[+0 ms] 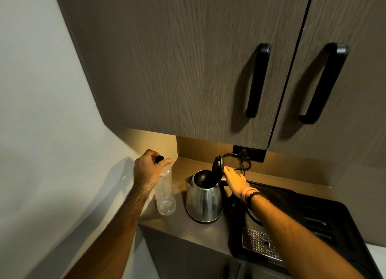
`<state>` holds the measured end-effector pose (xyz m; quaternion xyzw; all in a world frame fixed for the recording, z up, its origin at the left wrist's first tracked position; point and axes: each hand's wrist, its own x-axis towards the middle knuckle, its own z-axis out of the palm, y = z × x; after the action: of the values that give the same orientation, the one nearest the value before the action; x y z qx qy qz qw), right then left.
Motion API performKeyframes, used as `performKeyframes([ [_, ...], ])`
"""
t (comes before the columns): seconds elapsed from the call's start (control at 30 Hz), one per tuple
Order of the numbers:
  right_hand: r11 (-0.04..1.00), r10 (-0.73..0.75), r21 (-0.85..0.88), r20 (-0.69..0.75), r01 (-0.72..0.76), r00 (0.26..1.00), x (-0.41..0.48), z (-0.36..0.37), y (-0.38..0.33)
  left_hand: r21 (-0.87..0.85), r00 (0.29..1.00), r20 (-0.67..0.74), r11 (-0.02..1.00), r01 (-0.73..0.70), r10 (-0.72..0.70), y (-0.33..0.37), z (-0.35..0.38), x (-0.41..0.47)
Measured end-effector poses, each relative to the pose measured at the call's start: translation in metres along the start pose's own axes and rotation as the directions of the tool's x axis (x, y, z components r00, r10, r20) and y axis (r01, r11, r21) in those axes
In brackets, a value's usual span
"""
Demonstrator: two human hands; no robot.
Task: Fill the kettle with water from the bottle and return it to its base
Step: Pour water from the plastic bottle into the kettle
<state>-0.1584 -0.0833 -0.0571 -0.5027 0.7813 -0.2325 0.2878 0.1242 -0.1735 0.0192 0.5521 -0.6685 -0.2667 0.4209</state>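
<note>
Kettle (204, 197): brushed, glossy metal body; lid (217, 166) matt black plastic. Bottle (166, 193): clear smooth plastic. Counter (188, 226) and cabinet doors (188, 69): matt wood-grain finish. Drip grille (259, 244): perforated shiny metal.

Ahead of you, from twelve to two o'clock, hang wood-grain cabinet doors (188, 69) with two black handles (258, 80). A pale wall (41, 111) fills nine o'clock. Warm light falls under the cabinets onto a brown counter (188, 232), with a dark wall socket (249, 153) behind.
</note>
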Motion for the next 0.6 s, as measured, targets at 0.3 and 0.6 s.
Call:
performKeyframes([
  [0.3,1.0,0.025,0.017,-0.016,-0.025,1.0,0.003,0.001,0.003,0.183,0.956,0.025,0.939,-0.291,0.292,-0.037,0.049,-0.086],
  [0.6,0.994,0.079,0.079,-0.047,-0.075,0.996,0.007,0.006,0.008,0.35,0.96,0.227,0.933,0.079,-0.166,-0.11,0.107,-0.125],
])
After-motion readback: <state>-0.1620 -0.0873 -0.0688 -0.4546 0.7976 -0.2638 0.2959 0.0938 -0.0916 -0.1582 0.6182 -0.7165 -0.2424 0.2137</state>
